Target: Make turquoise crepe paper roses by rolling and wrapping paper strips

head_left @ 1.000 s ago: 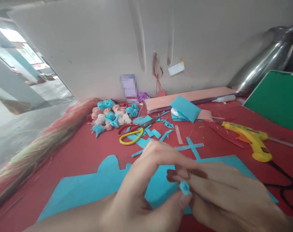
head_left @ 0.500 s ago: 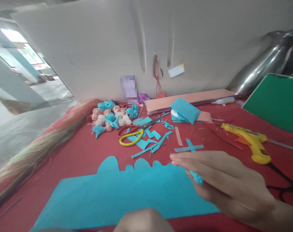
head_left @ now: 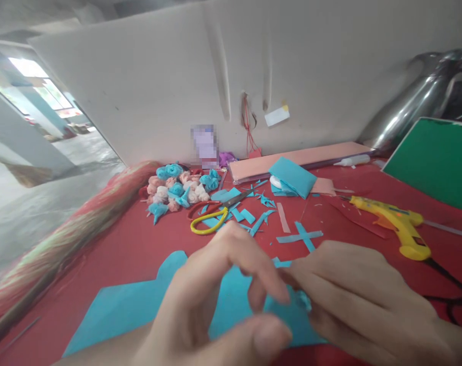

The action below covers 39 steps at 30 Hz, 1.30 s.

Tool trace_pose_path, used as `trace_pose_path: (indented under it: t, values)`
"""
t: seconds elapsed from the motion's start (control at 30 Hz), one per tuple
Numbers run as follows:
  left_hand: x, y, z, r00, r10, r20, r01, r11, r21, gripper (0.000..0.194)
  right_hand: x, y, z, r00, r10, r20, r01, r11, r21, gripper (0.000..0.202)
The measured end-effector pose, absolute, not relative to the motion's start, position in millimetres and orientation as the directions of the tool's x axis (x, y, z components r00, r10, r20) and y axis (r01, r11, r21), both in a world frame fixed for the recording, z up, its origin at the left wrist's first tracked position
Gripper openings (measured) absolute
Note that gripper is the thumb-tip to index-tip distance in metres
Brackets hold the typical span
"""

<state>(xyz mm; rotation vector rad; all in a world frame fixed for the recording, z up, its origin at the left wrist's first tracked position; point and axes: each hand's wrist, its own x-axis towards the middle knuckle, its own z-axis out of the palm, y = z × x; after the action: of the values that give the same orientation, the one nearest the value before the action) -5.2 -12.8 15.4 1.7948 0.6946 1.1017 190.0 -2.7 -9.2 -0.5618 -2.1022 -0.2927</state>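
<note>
My right hand (head_left: 364, 295) is closed around a small rolled piece of blue crepe paper (head_left: 303, 301), whose crumpled end pokes out by the fingers. Coming in from the lower left, my left hand (head_left: 187, 295) has its fingers curved, with the thumb apart from them and nothing between. Its fingertips are close to the blue roll, apparently not touching it. Under both hands lies a flat blue paper sheet (head_left: 116, 310), and rounded blue paper cut-outs stick out past its far edge, mostly hidden by my left hand.
Scissors (head_left: 210, 222) with red and yellow handles lie among blue scraps (head_left: 248, 216). Beyond are several paper roses (head_left: 177, 190) and a folded blue paper stack (head_left: 294, 177). At right, a yellow glue gun (head_left: 402, 229) trails its black cord. A green board (head_left: 433, 162) stands behind it.
My left hand has risen from the bottom edge toward the blue roll. The right hand has shifted slightly, and its fingers are more bent around the roll.
</note>
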Motion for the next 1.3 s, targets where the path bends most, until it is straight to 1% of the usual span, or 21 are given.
trace_pose_path:
  t: [0.03,0.1,0.2,0.27,0.37,0.47,0.53,0.63,0.77,0.83,0.93,1.03,1.13,1.3]
  values:
    - [-2.6,-9.7,18.4,0.48,0.793,0.374,-0.004,-0.424,0.906,0.017,188.7,-3.9,-2.9,-0.498,0.254,0.829,0.485,0.874,0.023,0.018]
    - [1.2,-5.1,22.0,0.569,0.772,0.282,-0.045,-0.313,0.949,0.019,185.1,-5.4,7.1,-0.426,0.22,0.877,0.503,0.864,0.028,0.02]
    - [3.6,-0.9,19.6,0.662,0.725,0.189,-0.092,-0.172,0.981,0.019,178.2,-6.2,12.6,-0.358,0.205,0.911,0.591,0.805,0.051,0.026]
    - [4.0,0.3,15.4,0.667,0.725,0.171,-0.107,-0.133,0.985,0.017,174.8,-7.0,11.4,-0.329,0.224,0.917,0.624,0.781,0.033,0.029]
    - [4.4,0.9,10.8,0.662,0.733,0.155,-0.138,-0.084,0.987,0.016,173.2,-8.8,7.9,-0.335,0.269,0.903,0.611,0.791,-0.009,0.03]
    - [4.6,1.7,9.3,0.661,0.739,0.132,-0.176,-0.019,0.984,0.015,174.3,-9.6,4.6,-0.341,0.278,0.898,0.585,0.811,-0.029,0.03]
    - [4.9,2.6,8.7,0.661,0.744,0.093,-0.194,0.05,0.98,0.015,175.5,-9.3,2.1,-0.324,0.27,0.907,0.573,0.818,-0.039,0.028]
    - [5.9,4.0,7.5,0.663,0.746,0.054,-0.227,0.132,0.965,0.014,177.3,-9.0,-2.5,-0.337,0.264,0.904,0.57,0.821,-0.028,0.027]
    - [6.9,5.7,6.2,0.655,0.751,0.079,-0.307,0.17,0.936,0.009,180.3,-11.1,-6.4,-0.403,0.35,0.846,0.57,0.819,-0.068,0.03]
    - [6.7,6.1,6.0,0.639,0.763,0.093,-0.337,0.17,0.926,0.009,182.0,-13.1,-6.6,-0.429,0.391,0.814,0.562,0.821,-0.098,0.024]
    - [6.2,6.6,5.4,0.606,0.788,0.108,-0.347,0.14,0.927,0.009,184.1,-15.4,-6.2,-0.437,0.422,0.794,0.587,0.803,-0.103,0.017]
    - [6.4,7.0,4.3,0.594,0.797,0.108,-0.341,0.129,0.931,0.009,184.8,-15.5,-6.5,-0.438,0.437,0.786,0.634,0.769,-0.074,0.019]
    - [6.9,7.0,3.6,0.582,0.807,0.101,-0.342,0.13,0.931,0.009,184.3,-14.2,-7.1,-0.434,0.432,0.791,0.666,0.745,-0.041,0.015]
    - [7.7,6.8,3.8,0.572,0.815,0.089,-0.352,0.146,0.924,0.009,185.0,-15.0,-7.3,-0.423,0.434,0.795,0.684,0.729,-0.034,0.015]
